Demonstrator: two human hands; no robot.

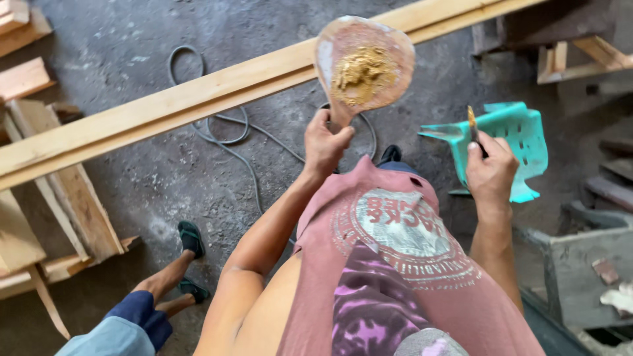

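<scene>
Two long planks cross a grey concrete floor strewn with cable. Left hand is clamped on a paddle-shaped board heaped with yellowish putty; right hand, well apart, grips a putty knife before a turquoise plastic chair.

left hand: centre, holds paddle board by its handle, board at 12
putty heap: on the board
right hand: 3 of left hand, grips putty knife
plastic chair: on floor, behind right hand
long plank: behind board, running 9 to 1
cable: floor, under plank
other person's feet: 8
</scene>
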